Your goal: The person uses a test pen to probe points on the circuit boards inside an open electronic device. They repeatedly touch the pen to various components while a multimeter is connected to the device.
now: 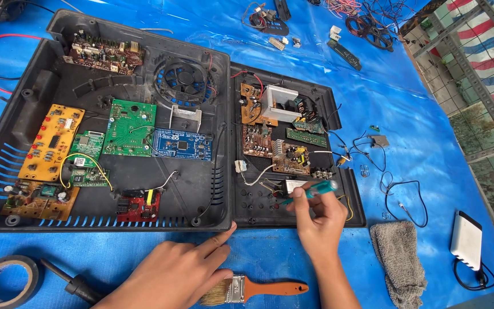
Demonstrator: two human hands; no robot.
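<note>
My right hand (317, 220) grips a teal-handled screwdriver (315, 190), its tip down near the front of a smaller black plastic tray (354, 194) holding brown circuit boards and a white metal bracket (278, 103). My left hand (172, 272) rests flat on the blue tarp, its index finger touching the front edge of a large black plastic housing (30, 97). That housing holds green (128, 127), blue (181, 144), yellow (52, 140) and red (138, 206) circuit boards and a fan (185, 77).
A paintbrush with an orange handle (258, 289) lies by my left hand. A roll of black tape (4, 280) and a black-handled tool (72, 281) sit at front left. A grey cloth (398, 260), a white adapter (467, 239) and loose wires (398, 194) lie to the right.
</note>
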